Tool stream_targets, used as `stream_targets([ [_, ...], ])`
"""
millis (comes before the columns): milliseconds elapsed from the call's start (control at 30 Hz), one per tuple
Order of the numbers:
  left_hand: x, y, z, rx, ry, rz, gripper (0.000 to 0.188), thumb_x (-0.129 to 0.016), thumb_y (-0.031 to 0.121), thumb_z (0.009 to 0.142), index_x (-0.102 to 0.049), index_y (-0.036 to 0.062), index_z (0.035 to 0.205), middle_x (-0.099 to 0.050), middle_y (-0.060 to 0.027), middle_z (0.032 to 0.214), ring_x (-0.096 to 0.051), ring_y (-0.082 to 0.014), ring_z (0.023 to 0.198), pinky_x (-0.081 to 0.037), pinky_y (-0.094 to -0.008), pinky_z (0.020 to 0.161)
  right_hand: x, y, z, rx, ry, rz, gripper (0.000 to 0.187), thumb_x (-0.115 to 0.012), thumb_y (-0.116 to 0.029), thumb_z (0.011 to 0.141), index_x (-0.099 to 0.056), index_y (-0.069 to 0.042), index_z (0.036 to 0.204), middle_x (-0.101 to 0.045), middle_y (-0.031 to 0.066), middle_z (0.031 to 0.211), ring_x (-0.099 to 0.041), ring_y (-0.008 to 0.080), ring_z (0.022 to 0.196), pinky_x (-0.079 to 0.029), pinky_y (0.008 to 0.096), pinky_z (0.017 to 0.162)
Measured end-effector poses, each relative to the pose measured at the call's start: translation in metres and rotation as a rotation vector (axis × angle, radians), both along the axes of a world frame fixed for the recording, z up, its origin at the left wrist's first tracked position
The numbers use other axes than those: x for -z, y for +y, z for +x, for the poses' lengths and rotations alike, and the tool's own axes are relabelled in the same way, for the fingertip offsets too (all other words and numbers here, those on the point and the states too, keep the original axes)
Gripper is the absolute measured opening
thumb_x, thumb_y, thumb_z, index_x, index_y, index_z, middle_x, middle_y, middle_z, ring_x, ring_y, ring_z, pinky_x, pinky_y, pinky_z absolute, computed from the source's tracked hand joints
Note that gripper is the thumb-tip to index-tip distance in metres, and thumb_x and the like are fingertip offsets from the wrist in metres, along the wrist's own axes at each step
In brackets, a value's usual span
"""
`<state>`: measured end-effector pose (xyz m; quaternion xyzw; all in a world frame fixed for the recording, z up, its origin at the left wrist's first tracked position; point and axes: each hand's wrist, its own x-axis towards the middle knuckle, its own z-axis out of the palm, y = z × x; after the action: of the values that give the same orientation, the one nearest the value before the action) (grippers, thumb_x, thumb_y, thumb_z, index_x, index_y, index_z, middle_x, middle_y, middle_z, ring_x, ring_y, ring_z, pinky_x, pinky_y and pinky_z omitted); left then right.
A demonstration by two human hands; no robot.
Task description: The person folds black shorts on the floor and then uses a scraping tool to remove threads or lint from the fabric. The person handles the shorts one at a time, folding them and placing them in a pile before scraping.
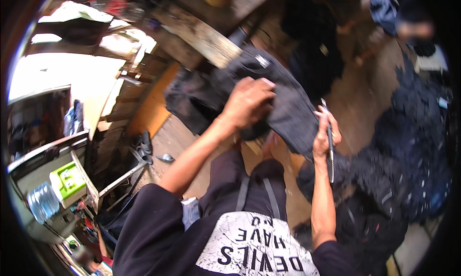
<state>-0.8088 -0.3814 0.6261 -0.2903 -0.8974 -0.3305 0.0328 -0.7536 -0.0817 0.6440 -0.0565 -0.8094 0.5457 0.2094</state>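
Observation:
A dark grey-black denim garment [292, 108] with a small white label lies over the end of a wooden beam and slopes down toward the right. My left hand [249, 102] is closed and rests on or just above its upper part. Some blur hides what the fingers hold, if anything. Near the garment's lower right end, my right hand [326, 134] is closed around a long thin grey blade-like tool [330, 153]. The tool stands nearly upright, and its lower end looks toothed. Whether this hand also grips the cloth is unclear.
The wooden beam [206, 36] comes in from the upper left. Heaps of dark garments [413, 151] cover the floor at right. Black sandals [144, 144] lie left of my legs. A water jug [43, 201] is at lower left. Another person [384, 12] is at upper right.

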Motion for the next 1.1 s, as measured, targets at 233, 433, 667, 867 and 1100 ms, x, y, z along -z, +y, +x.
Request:
stream_targets([
  [233,-0.035,0.023,-0.024,-0.043,0.063,0.016,0.051,-0.099,0.031,0.073,-0.077,0.0211,0.118,-0.067,-0.0005,0.15,-0.051,-0.031,0.15,-0.038,-0.0496,0.124,-0.001,0.017,-0.015,-0.333,-0.062,0.096,0.026,-0.078,-0.005,0.095,-0.076,0.006,0.119,-0.083,0.0201,0.107,-0.083,0.0295,0.104,-0.066,0.037,0.091],
  [433,-0.022,0.032,-0.083,0.295,0.041,-0.276,0.077,-0.094,0.064,0.065,-0.076,0.0334,0.134,-0.032,-0.0069,0.18,-0.014,-0.0374,0.17,0.004,-0.0703,0.135,0.008,-0.007,-0.041,-0.487,0.134,0.242,0.028,-0.083,0.001,0.081,-0.08,0.006,0.109,-0.082,0.0217,0.106,-0.082,0.0366,0.106,-0.064,0.0454,0.105],
  [667,-0.003,0.019,-0.099,0.348,-0.04,-0.274,0.095,-0.086,0.08,0.061,-0.068,0.0465,0.148,-0.032,-0.0086,0.18,-0.022,-0.0345,0.169,-0.005,-0.0706,0.134,0.017,-0.024,-0.052,-0.521,0.085,0.247,0.026,-0.084,0.001,0.08,-0.082,0.004,0.106,-0.083,0.0184,0.105,-0.082,0.0334,0.105,-0.063,0.0459,0.106],
  [867,-0.006,0.016,-0.113,0.46,-0.126,-0.221,0.094,-0.086,0.071,0.076,-0.06,0.0357,0.158,-0.022,-0.0224,0.18,-0.017,-0.0437,0.168,-0.011,-0.0729,0.131,0.022,-0.028,-0.06,-0.572,0.053,0.272,0.028,-0.086,0.0,0.08,-0.083,0.004,0.107,-0.084,0.0171,0.107,-0.082,0.0322,0.109,-0.062,0.047,0.109],
  [1100,-0.005,0.018,-0.116,0.459,-0.109,-0.233,0.094,-0.088,0.069,0.075,-0.061,0.0357,0.158,-0.023,-0.0236,0.18,-0.02,-0.0444,0.167,-0.011,-0.0694,0.133,0.025,-0.028,-0.063,-0.583,0.05,0.278,0.029,-0.085,0.003,0.078,-0.083,0.004,0.107,-0.083,0.018,0.107,-0.082,0.0321,0.11,-0.062,0.0473,0.108],
])
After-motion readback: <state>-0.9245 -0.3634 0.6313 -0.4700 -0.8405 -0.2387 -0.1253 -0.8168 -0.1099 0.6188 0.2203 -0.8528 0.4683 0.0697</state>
